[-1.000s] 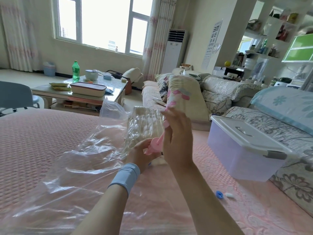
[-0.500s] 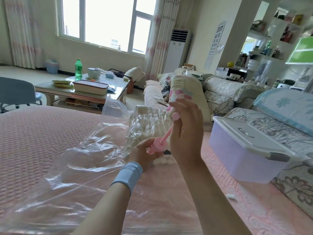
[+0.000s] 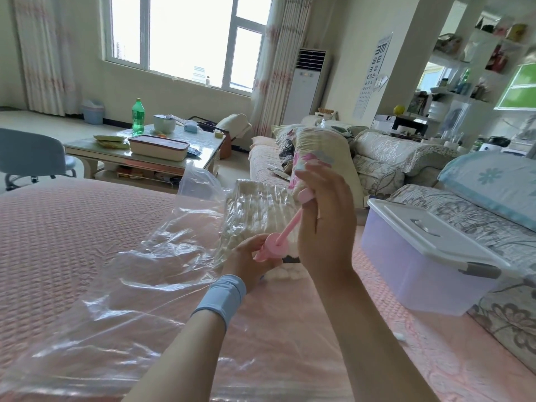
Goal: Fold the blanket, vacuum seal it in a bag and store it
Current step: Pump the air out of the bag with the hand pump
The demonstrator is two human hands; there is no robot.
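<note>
1. Head view takes in the pink bed cover (image 3: 72, 242) first, spread wide under everything.
2. A clear vacuum bag (image 3: 130, 285) lies crumpled across it, slack and flat at the near end.
3. A lidded storage box (image 3: 429, 236) sits on the cover's right side, against the sofa.
4. The folded blanket (image 3: 258, 204) — cream, ribbed — sits inside the bag's far end, the plastic wrinkled close over it.
5. The right hand (image 3: 327, 224) is raised, its fingers curled round the top handle of a pink hand pump (image 3: 272, 248).
6. The left hand (image 3: 249, 265) wraps the pump's barrel, low by the blanket — the nozzle is hidden.
7. A thin rod shows between the barrel and the handle.
</note>
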